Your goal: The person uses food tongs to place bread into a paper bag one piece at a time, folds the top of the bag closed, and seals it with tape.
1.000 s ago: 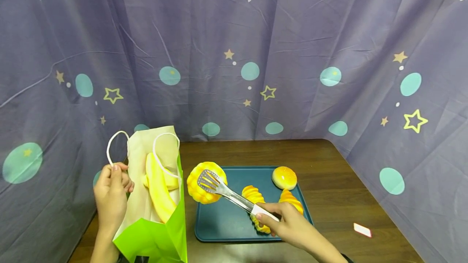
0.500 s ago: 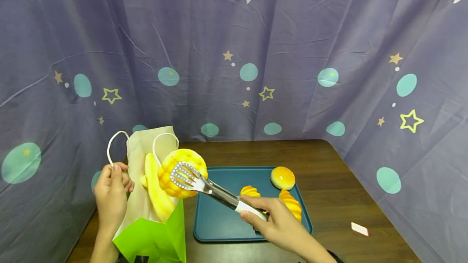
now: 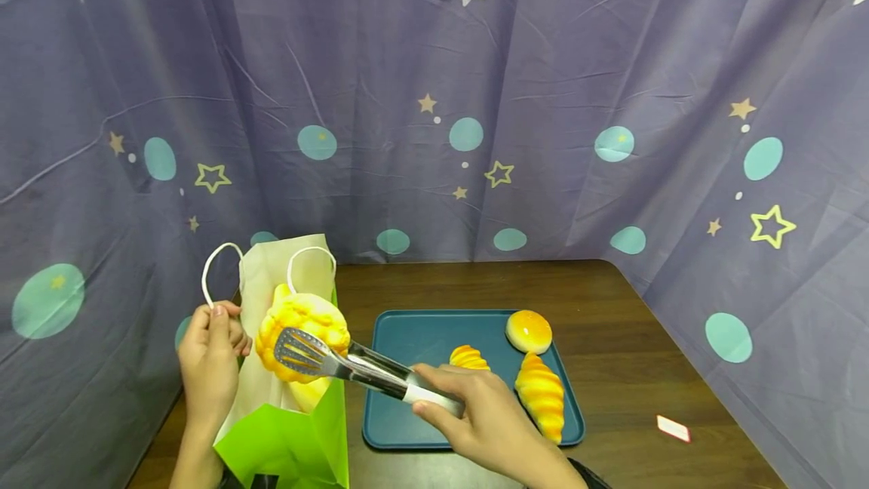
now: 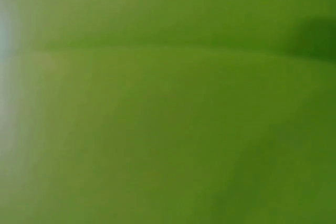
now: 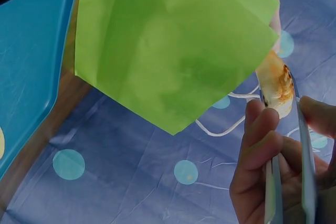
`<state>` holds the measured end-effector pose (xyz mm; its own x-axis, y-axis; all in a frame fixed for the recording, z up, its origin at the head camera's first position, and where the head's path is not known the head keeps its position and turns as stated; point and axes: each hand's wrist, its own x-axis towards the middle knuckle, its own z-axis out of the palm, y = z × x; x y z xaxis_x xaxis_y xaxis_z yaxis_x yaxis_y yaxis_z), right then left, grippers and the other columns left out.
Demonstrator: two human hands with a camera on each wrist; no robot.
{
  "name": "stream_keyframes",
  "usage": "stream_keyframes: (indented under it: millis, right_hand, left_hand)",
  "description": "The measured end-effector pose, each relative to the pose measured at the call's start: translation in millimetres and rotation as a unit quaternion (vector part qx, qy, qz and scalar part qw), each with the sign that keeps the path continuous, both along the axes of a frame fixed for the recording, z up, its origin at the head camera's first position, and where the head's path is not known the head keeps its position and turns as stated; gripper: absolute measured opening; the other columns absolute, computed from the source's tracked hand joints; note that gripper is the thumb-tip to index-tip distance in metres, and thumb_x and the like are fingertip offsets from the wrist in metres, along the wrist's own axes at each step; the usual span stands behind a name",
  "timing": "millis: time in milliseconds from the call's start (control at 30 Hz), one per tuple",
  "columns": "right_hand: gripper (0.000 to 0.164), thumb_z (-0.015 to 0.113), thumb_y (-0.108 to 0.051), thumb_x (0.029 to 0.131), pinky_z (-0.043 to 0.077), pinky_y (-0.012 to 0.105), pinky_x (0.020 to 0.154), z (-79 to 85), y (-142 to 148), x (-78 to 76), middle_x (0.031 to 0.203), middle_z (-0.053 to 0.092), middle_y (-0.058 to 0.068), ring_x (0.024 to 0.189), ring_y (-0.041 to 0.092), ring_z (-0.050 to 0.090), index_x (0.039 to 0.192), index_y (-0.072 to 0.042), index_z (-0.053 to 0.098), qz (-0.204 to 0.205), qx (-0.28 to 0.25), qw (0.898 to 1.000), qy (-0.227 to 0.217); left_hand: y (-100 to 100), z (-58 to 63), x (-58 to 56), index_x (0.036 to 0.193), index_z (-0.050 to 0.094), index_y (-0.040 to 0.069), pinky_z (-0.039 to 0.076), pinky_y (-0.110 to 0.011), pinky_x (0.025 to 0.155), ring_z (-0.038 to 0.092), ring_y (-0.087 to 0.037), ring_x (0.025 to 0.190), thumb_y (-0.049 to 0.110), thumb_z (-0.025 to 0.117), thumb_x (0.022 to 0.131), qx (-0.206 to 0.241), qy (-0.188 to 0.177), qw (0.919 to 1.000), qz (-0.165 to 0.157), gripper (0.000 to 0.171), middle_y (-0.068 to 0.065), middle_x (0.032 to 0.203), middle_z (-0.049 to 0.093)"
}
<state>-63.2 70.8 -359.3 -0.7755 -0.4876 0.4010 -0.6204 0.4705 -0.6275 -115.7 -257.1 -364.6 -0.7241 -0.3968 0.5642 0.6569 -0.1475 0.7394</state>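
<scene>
My right hand grips a pair of metal tongs with white handle grips. Between the tong heads is a round, bumpy yellow bun, held over the mouth of a green paper bag. My left hand pinches one white cord handle at the bag's left side. Inside the bag, partly hidden behind the bun, lies a long yellow bread. The right wrist view shows the bun edge-on between the tong arms, beside the bag. Only blurred green paper fills the left wrist view.
A blue tray on the wooden table bears a round glazed bun, a croissant and another striped bread partly behind my right hand. A small white card lies to the right. A patterned curtain surrounds the table.
My right hand has carried the bun in the tongs leftward from above the tray's left edge to over the bag's opening. My left hand stays on the cord handle.
</scene>
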Motion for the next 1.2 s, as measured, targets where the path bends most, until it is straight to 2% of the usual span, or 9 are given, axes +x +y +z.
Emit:
stream_keyframes:
  millis: [300,533,667,767,867,900,933,1067,1200]
  right_hand:
    - [0.047,0.066,-0.041,0.098,0.047,0.018,0.061,-4.5,-2.7,-1.3,0.106,0.067,-0.011,0.074,0.0,0.053,0.139,-0.021,0.06,0.006,0.007,1.0,-0.003]
    - [0.046,0.067,-0.035,0.098,0.054,0.023,0.071,-1.8,15.2,-2.8,0.122,0.068,-0.005,0.088,0.005,0.062,0.141,-0.019,0.058,-0.007,-0.019,1.0,0.006]
    - [0.048,0.065,-0.035,0.1,0.055,0.024,0.069,3.4,38.8,-7.1,0.118,0.068,-0.003,0.086,0.004,0.061,0.141,-0.012,0.057,-0.036,-0.002,0.999,-0.016]
    - [0.051,0.064,-0.037,0.1,0.053,0.023,0.068,4.5,59.4,-10.6,0.109,0.07,-0.004,0.063,-0.005,0.051,0.14,-0.006,0.057,-0.069,0.035,0.996,-0.041]
    - [0.054,0.065,-0.039,0.099,0.047,0.021,0.059,1.2,78.8,-13.1,0.077,0.062,-0.012,0.047,-0.008,0.031,0.137,-0.002,0.059,-0.101,0.08,0.99,-0.057]
    - [0.054,0.066,-0.04,0.098,0.041,0.021,0.052,-0.2,84.5,-13.6,0.066,0.053,-0.013,0.044,-0.004,0.021,0.137,-0.002,0.059,-0.108,0.091,0.987,-0.074]
    - [0.055,0.066,-0.041,0.097,0.038,0.022,0.048,-2.1,90.0,-13.5,0.059,0.043,-0.014,0.043,-0.003,0.022,0.136,-0.002,0.06,-0.114,0.102,0.985,-0.086]
    - [0.058,0.066,-0.048,0.095,0.044,0.026,0.056,-9.7,109.9,-11.4,0.077,0.064,-0.008,0.056,0.0,0.041,0.134,-0.005,0.062,-0.151,0.164,0.969,-0.11]
    - [0.058,0.069,-0.049,0.092,0.043,0.029,0.06,-16.2,128.5,-9.8,0.089,0.068,-0.003,0.064,0.006,0.047,0.131,-0.006,0.065,-0.188,0.207,0.949,-0.146]
  left_hand:
    - [1.3,-1.0,-1.1,0.092,0.054,0.0,0.029,-0.025,0.045,0.025,-0.017,0.046,0.007,0.042,0.108,-0.002,0.003,1.0,-0.003,0.021,-0.003,0.054,0.03]
    - [3.7,-0.8,-1.0,0.093,0.055,0.001,0.031,-0.023,0.047,0.027,-0.015,0.047,0.01,0.043,0.108,0.002,-0.02,0.9997,0.012,0.021,-0.001,0.055,0.032]
    - [3.7,-0.2,-0.9,0.093,0.055,0.0,0.032,-0.023,0.047,0.027,-0.015,0.047,0.01,0.044,0.108,0.002,-0.016,0.9998,0.013,0.021,-0.001,0.055,0.033]
    - [3.7,-0.5,-1.3,0.093,0.055,0.0,0.032,-0.022,0.047,0.027,-0.014,0.047,0.009,0.043,0.108,0.006,-0.014,0.9998,0.012,0.021,-0.001,0.055,0.033]
    - [3.7,-0.5,-1.6,0.092,0.056,0.001,0.033,-0.021,0.047,0.028,-0.013,0.047,0.009,0.044,0.108,0.009,-0.019,0.9996,0.018,0.021,-0.001,0.055,0.033]
    - [3.3,-0.7,-1.7,0.092,0.056,0.001,0.033,-0.021,0.047,0.028,-0.013,0.046,0.009,0.044,0.107,0.01,-0.019,0.9996,0.019,0.021,-0.001,0.055,0.033]
    - [3.1,-0.8,-1.7,0.092,0.056,0.001,0.034,-0.021,0.047,0.028,-0.013,0.046,0.009,0.044,0.107,0.011,-0.019,0.9996,0.02,0.021,-0.001,0.054,0.033]
    - [2.4,-1.1,-1.9,0.092,0.056,0.001,0.034,-0.021,0.047,0.027,-0.015,0.046,0.008,0.044,0.107,0.017,-0.012,0.9997,0.015,0.021,-0.001,0.054,0.033]
    - [3.2,-1.3,-3.0,0.092,0.056,0.0,0.034,-0.021,0.047,0.026,-0.016,0.047,0.009,0.045,0.107,0.016,-0.013,0.9997,0.012,0.021,-0.001,0.054,0.033]
